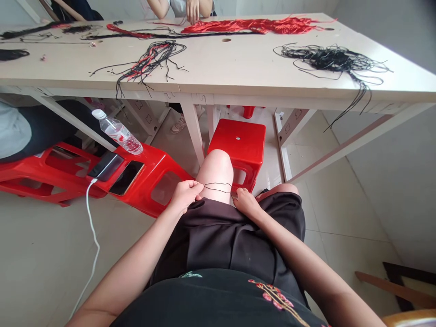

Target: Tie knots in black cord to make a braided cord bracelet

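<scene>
A thin black cord (218, 183) runs in two strands across my bare knee, stretched between my hands. My left hand (186, 194) pinches its left end, fingers closed. At the other end my right hand (245, 202) is closed on the cord too, low over my lap. The fingertips hide how the cord ends are held. On the table ahead lies a bundle of black and red cords (150, 61), and to the right a tangled heap of black cords (335, 59).
A pale table (238, 68) spans the front, with red cord hanks (286, 25) near a person's hand (192, 10). Red stools (238, 136) stand below. On the left stool are a water bottle (119, 132), a phone (127, 177) and a power bank (105, 165) with a white cable (91, 218).
</scene>
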`<state>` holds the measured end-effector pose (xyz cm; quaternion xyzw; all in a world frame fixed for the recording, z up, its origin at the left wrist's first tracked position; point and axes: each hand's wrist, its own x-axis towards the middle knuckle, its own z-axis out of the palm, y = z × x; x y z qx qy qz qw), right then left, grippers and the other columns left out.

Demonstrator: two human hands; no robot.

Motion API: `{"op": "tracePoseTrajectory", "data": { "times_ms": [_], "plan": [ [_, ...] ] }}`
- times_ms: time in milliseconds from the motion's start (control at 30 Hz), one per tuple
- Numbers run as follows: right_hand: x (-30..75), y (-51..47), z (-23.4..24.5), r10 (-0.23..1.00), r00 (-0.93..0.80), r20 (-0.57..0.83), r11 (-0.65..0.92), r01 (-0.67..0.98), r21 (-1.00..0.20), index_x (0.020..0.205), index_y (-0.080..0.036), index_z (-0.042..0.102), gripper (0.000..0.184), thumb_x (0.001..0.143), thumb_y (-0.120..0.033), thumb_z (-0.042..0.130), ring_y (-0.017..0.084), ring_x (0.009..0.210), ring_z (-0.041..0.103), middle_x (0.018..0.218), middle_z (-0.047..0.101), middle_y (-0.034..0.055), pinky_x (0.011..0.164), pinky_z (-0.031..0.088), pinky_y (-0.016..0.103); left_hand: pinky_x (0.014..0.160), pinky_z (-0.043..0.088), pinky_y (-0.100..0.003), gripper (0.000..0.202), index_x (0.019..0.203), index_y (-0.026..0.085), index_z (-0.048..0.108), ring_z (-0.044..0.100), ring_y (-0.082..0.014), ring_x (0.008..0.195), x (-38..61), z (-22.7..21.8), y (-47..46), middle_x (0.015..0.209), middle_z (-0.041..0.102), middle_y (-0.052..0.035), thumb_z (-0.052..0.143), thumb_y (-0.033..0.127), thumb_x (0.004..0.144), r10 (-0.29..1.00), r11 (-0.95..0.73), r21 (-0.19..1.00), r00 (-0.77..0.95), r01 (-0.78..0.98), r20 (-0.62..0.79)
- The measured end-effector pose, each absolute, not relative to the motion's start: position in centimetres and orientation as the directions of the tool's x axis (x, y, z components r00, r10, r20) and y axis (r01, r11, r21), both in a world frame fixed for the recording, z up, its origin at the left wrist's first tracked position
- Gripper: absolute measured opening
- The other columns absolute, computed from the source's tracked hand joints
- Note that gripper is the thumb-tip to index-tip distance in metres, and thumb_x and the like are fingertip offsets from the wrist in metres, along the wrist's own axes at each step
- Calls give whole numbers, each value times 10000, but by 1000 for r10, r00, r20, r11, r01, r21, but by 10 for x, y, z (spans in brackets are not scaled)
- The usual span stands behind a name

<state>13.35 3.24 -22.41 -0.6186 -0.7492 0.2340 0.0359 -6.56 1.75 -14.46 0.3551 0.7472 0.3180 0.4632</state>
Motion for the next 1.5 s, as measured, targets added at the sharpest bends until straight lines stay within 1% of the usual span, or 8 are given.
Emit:
{"op": "tracePoseTrajectory", "data": {
  "times_ms": [233,333,467,567,800,1067,1267,1500],
  "plan": [
    [127,-9,-203,920,-346,-186,254,886,-387,932,-183,546,162,899,-205,389,168,655,604,924,578,68,553,426,260,386,299,-173,101,652,166,580,465,-89,364,-64,-143,17,368,515,29,597,265,638,826,545,808,-311,226,-470],
    [120,-8,-197,923,-365,-121,291,869,-401,1069,-172,531,248,932,-240,336,181,776,616,1073,552,104,614,460,273,386,304,-174,100,651,166,577,475,-92,366,-64,-143,17,369,515,29,599,263,643,828,541,811,-309,223,-467],
    [113,0,-191,894,-448,30,415,799,-434,1323,-216,378,390,938,-250,321,200,928,603,1287,449,128,639,495,282,388,319,-177,107,651,165,575,478,-92,366,-64,-143,16,379,516,32,599,270,649,832,536,816,-298,216,-468],
    [110,2,-190,856,-514,56,485,761,-431,1370,-226,332,448,922,-208,330,205,935,609,1342,418,129,605,510,280,391,328,-176,106,645,162,577,480,-91,372,-64,-143,16,382,515,32,600,265,649,835,532,819,-296,216,-464],
    [107,1,-202,914,-399,77,390,805,-447,1393,-112,314,487,924,-241,296,265,1012,607,1447,295,201,634,564,369,381,306,-164,125,637,155,564,468,-79,366,-66,-145,16,387,515,30,599,273,662,837,529,822,-287,209,-466],
    [110,-1,-205,933,-337,127,355,803,-479,1261,-139,476,383,948,-273,300,220,970,622,1273,516,150,688,549,329,383,293,-156,115,628,155,558,463,-75,375,-67,-147,17,379,514,28,590,258,668,845,517,826,-286,225,-452],
    [117,7,-196,917,-396,52,386,844,-374,1078,-188,562,279,944,-248,324,193,858,621,1227,552,80,626,486,284,381,285,-154,113,619,152,558,449,-70,373,-68,-146,17,373,506,27,582,250,670,845,520,823,-280,229,-456],
    [117,8,-202,941,-338,8,318,878,-359,951,-170,577,218,918,-217,367,173,748,610,1006,616,78,564,421,244,381,283,-154,108,625,154,557,443,-69,374,-70,-149,18,369,496,32,577,249,674,837,531,821,-281,212,-469]
  ]
}}
